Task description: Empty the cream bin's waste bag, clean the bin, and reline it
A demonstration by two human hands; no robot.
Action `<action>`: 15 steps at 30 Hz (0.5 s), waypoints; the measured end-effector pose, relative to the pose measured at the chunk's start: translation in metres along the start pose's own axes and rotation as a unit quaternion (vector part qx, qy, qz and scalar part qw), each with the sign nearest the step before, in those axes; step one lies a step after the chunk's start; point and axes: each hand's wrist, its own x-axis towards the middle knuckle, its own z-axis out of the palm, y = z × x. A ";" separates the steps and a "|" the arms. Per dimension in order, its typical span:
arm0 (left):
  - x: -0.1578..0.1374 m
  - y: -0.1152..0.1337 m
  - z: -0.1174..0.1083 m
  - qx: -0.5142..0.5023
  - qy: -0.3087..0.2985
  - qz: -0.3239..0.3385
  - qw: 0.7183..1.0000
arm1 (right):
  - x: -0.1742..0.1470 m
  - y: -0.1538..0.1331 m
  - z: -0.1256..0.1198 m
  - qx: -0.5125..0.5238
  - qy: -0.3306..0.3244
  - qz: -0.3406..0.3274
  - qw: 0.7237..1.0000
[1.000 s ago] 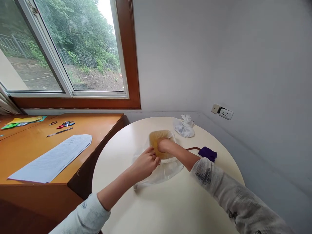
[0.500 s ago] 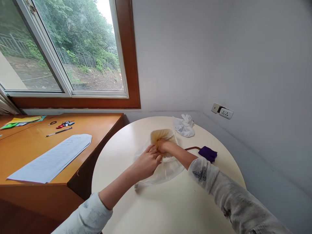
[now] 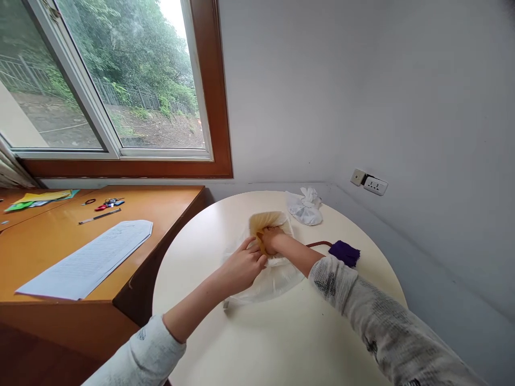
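A small bin [image 3: 263, 219] with a yellowish inside is on the round table, and a thin translucent plastic bag [image 3: 277, 281] lines it and spreads over its near side. My left hand [image 3: 245, 268] lies at the bin's near-left rim, fingers bent over the edge onto the bag; its thumb is hard to make out. Reaching in from the right, my right hand [image 3: 274, 239] is inside the bin, fingers apart and pressed against the lined wall. The fingertips are partly hidden. From behind my right forearm a brown strap or handle [image 3: 319, 244] leads to a dark purple cloth [image 3: 345, 253].
A knotted white plastic bag [image 3: 306, 208] sits at the back of the round table [image 3: 281, 343]. On the wooden desk [image 3: 169, 201] at left lie papers [image 3: 90, 257], a pen [image 3: 100, 216], keys [image 3: 110, 203] and coloured sheets [image 3: 42, 198]. A wall socket [image 3: 375, 185] is at right.
My right hand has shifted slightly right inside the bin, and its fingers have spread. My left hand stays at the rim. More of the bin's yellowish inside shows.
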 end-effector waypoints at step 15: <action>0.000 0.000 0.006 -0.011 0.010 0.032 0.999 | 0.010 -0.003 -0.016 0.070 -0.006 -0.004 0.998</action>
